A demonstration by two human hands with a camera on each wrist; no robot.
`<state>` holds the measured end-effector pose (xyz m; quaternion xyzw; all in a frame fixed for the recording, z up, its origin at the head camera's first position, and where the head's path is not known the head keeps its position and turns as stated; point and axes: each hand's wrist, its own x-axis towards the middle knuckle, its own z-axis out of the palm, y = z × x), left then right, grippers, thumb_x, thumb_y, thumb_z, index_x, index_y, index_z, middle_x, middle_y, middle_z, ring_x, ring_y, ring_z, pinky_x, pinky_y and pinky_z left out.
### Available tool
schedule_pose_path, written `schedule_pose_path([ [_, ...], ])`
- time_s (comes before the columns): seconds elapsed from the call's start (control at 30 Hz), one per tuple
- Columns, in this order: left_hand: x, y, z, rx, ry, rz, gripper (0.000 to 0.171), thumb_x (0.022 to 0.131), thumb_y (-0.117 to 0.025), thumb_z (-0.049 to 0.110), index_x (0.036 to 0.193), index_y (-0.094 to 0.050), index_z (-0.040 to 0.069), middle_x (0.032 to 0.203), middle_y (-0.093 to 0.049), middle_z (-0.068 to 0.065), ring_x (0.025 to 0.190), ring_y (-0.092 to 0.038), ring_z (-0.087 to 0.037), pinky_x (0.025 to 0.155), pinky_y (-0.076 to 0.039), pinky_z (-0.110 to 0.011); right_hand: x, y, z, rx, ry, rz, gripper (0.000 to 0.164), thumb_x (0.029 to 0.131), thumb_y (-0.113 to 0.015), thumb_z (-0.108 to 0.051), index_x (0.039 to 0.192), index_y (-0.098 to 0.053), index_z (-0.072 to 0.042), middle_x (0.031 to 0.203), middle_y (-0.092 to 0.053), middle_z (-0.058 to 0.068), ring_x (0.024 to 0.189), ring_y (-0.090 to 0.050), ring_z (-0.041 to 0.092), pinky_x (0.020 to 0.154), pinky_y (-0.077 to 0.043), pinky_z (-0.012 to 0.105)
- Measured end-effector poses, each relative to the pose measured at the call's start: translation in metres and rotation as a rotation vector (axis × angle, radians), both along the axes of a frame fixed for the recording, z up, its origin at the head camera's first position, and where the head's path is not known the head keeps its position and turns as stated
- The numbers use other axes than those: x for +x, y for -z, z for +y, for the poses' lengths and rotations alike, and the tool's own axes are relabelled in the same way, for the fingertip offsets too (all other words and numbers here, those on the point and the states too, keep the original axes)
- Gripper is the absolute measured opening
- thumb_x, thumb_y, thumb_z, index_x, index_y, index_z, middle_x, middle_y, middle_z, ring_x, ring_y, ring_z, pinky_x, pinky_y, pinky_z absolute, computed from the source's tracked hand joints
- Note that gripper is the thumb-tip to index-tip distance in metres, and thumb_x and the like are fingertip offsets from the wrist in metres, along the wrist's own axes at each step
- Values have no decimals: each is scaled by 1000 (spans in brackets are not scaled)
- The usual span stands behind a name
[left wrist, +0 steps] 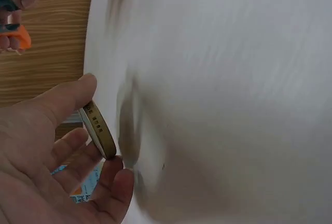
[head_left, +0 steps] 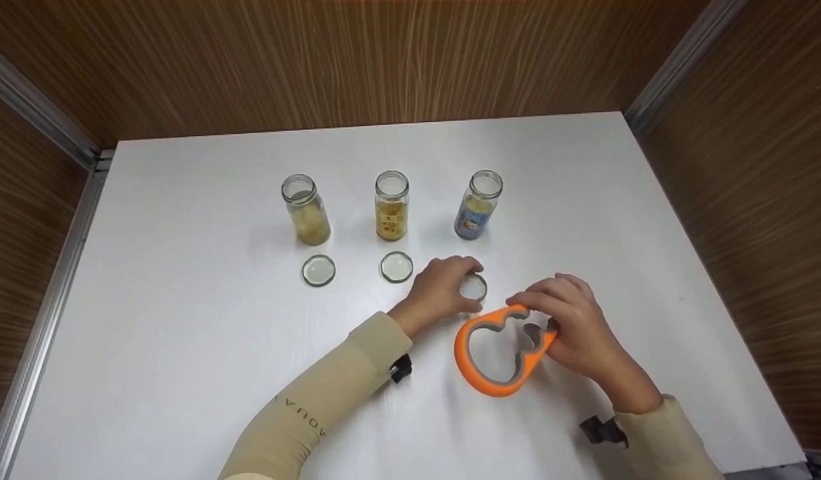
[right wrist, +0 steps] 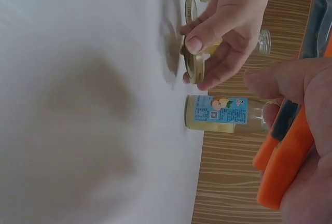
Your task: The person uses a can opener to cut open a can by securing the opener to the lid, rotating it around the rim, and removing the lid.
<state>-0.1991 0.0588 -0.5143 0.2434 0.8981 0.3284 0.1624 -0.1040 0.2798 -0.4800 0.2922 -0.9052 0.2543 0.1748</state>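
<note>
My left hand (head_left: 440,290) pinches a round jar lid (head_left: 474,287) by its edge, between thumb and fingers. In the left wrist view the lid's gold rim (left wrist: 101,130) is tilted just above the table, with its shadow beside it. My right hand (head_left: 577,327) grips an orange jar opener (head_left: 480,380) with grey scalloped inner edges, held over the table to the right of the lid. Behind the left hand stands an open glass jar with a blue label (head_left: 474,220); its pale contents also show in the right wrist view.
Two more open glass jars, one with yellow contents (head_left: 392,220) and one with pale contents (head_left: 310,223), stand in the same row. Before them lie two lids, the left lid (head_left: 318,271) and the middle lid (head_left: 396,267). Wood-grain panels (head_left: 357,67) border the white table (head_left: 184,320).
</note>
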Motion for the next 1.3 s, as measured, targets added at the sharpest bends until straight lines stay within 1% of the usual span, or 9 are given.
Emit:
schedule_pose_path([
  [0.1,-6,2,3,-80,37,85,60,78,-85,29,132,-61,19,123,-65,1,107,-57,-19,90,-50,-35,1,3,-1,5,3,-33,54,63,-84,7,107,-75,-23,98,-67,-6,95,-58,17,101,-36,57],
  [0.2,-11,5,6,-131,56,156,61,78,-85,31,132,-60,20,121,-64,-1,103,-55,-21,84,-51,-37,1,3,-1,11,10,-53,53,64,-84,5,108,-76,-24,99,-67,-5,96,-58,18,102,-35,59],
  [0.37,-20,7,9,-145,74,225,58,78,-85,31,129,-62,19,123,-65,-1,103,-56,-23,82,-51,-39,0,5,0,7,6,-19,57,61,-85,7,108,-75,-24,98,-67,-6,95,-58,18,100,-37,60],
  [0.43,-22,8,10,-139,86,229,56,78,-85,30,128,-63,19,124,-66,-1,103,-56,-23,83,-51,-39,0,6,1,7,6,-7,57,60,-84,8,107,-75,-24,98,-67,-5,95,-59,17,99,-37,61],
  [0.57,-26,10,13,-129,102,231,57,78,-85,30,130,-62,19,128,-67,0,105,-57,-24,85,-51,-39,0,6,2,-1,16,-31,57,61,-84,8,107,-75,-24,98,-67,-6,96,-59,17,101,-36,62],
  [0.67,-28,11,14,-128,91,240,59,78,-85,29,131,-61,20,130,-66,1,106,-56,-24,85,-51,-39,0,6,3,-6,16,-38,57,62,-82,10,107,-76,-24,98,-67,-6,95,-59,17,100,-36,61],
  [0.8,-31,11,16,-131,85,249,59,77,-86,28,130,-62,20,129,-67,2,104,-56,-25,84,-51,-40,-1,7,4,-6,5,-9,58,61,-80,11,107,-75,-23,98,-67,-6,93,-58,16,99,-37,58],
  [1.1,-32,10,19,-141,103,240,59,79,-85,29,132,-61,21,132,-65,1,107,-56,-25,86,-50,-39,-1,8,4,-7,-3,-5,59,61,-78,11,108,-75,-24,98,-67,-7,92,-58,15,98,-37,57],
  [1.3,-31,10,18,-154,97,245,58,79,-85,30,131,-61,21,132,-65,2,108,-56,-26,86,-51,-40,-2,9,3,-21,16,-37,58,62,-79,10,108,-75,-25,97,-67,-7,90,-57,15,98,-37,56],
])
